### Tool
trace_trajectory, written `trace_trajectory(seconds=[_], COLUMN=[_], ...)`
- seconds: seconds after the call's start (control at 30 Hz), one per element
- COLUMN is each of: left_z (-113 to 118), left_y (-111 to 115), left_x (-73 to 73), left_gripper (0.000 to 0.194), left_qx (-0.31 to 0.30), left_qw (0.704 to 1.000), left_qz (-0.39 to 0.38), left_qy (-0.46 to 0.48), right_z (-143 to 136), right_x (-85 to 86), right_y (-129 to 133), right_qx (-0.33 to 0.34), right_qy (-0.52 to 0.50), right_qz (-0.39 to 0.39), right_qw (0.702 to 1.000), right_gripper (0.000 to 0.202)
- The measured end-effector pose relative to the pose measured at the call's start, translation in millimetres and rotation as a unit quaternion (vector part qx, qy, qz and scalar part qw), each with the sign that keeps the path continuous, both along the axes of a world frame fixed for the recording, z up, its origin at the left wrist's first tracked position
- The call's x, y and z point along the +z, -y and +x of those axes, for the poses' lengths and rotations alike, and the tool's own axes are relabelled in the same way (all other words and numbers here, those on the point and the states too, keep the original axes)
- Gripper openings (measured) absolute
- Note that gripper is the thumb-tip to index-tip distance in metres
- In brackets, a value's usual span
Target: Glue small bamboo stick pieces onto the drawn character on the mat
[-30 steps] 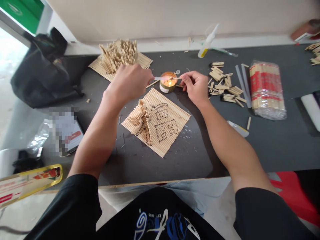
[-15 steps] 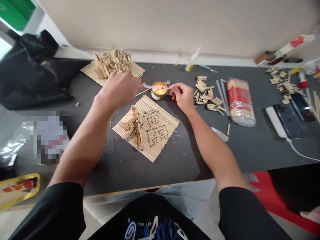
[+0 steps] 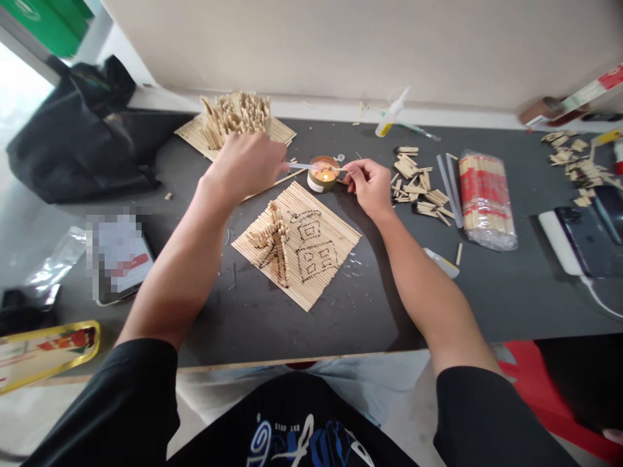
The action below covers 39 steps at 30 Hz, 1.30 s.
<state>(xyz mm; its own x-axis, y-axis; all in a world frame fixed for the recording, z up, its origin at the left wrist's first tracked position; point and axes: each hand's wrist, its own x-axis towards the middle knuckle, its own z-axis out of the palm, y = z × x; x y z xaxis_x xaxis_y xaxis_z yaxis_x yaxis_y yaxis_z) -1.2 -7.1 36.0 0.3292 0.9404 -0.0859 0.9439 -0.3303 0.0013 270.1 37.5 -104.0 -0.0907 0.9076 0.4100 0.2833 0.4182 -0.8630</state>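
A lit candle in a tin (image 3: 320,184) burns between my two hands. My left hand (image 3: 250,162) is closed on a translucent glue stick (image 3: 300,167), whose far end is over the candle's opening. From the other side, my right hand (image 3: 368,185) pinches a short wooden stick (image 3: 339,169), its tip close to the glue stick's end above the candle. Whether the tips touch is too small to tell. Nearer me lies a square mat of wooden sticks (image 3: 343,233) with characters drawn in black. Short upright sticks (image 3: 276,237) stand along the left-hand character.
Behind my left hand, a second mat (image 3: 285,131) bears many upright sticks (image 3: 238,113). To the right are cut stick pieces (image 3: 413,188), more glue sticks (image 3: 450,188), a wrapped stick bundle (image 3: 487,198) and phones (image 3: 603,243). A glue bottle (image 3: 387,120) stands at the back.
The whole view has shifted, so the table things appear farther right. Both hands stay at the candle with the glue stick and the wooden stick in them.
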Motion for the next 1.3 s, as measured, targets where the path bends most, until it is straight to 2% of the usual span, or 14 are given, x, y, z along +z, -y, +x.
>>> trace_trajectory(seconds=[0.33, 0.5, 0.77, 0.97, 1.13, 1.3], left_z=[-1.5, -1.5, -4.7, -4.7, -4.1, -5.4], left_y=[1.4, 0.7, -1.1, -1.2, -0.1, -1.5], left_x=[3.9, 2.9, 1.5, 0.2, -1.0, -4.3], left_gripper=[0.037, 0.043, 0.041, 0.051, 0.049, 0.041], left_qx=[-0.023, -0.019, -0.003, -0.006, -0.009, -0.015], left_qw=[0.999, 1.0, 0.998, 0.998, 0.998, 0.998], left_qz=[0.032, 0.024, 0.014, 0.049, 0.062, 0.058], left_qy=[-0.023, -0.006, 0.063, 0.024, -0.002, 0.019], right_z=[0.3, -0.3, -1.2, 0.1, -1.1, -2.2], right_x=[0.2, -1.6, -2.5, -3.2, -1.2, -0.8], right_y=[-0.1, -0.9, -2.2, -2.9, -1.5, -1.6], right_qx=[-0.007, -0.015, -0.017, -0.01, 0.004, -0.01], right_qy=[0.0, -0.005, -0.022, -0.009, -0.035, -0.047], right_qz=[-0.005, -0.002, 0.019, 0.008, 0.018, 0.025], right_qw=[1.0, 1.0, 0.999, 1.0, 0.999, 0.999], right_gripper=[0.054, 0.054, 0.05, 0.05, 0.047, 0.048])
